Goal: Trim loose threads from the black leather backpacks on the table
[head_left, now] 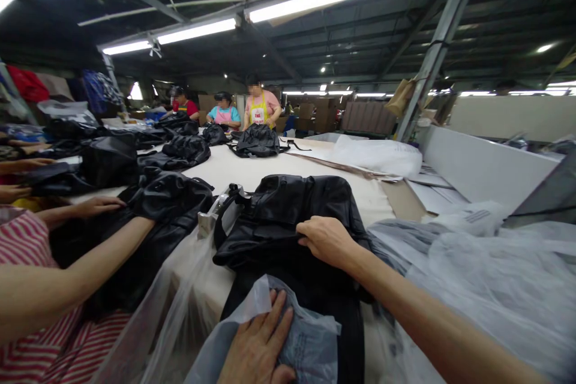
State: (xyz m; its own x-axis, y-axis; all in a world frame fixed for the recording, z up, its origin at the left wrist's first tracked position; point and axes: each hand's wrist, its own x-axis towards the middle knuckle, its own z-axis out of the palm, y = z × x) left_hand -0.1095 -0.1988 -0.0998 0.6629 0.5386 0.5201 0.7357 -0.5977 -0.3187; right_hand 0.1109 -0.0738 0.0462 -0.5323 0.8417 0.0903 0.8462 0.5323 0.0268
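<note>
A black leather-like bag (pixel 288 201) lies on the table before me, its lower part a flat black panel. My left hand (pixel 261 342) rests with spread fingers on a translucent plastic bag (pixel 315 345) that covers part of this panel. Higher up, my right hand (pixel 326 241) pinches the edge of the black bag, fingers closed together. A roll of clear tape or a metal dispenser, too unclear to tell, sits at the bag's left edge.
Close on the left, a co-worker in a striped garment (pixel 27 240) handles another black bag (pixel 173 195). Translucent plastic bags (pixel 490 270) are heaped at right. Across the pale table (pixel 225 168) are more black bags and several people.
</note>
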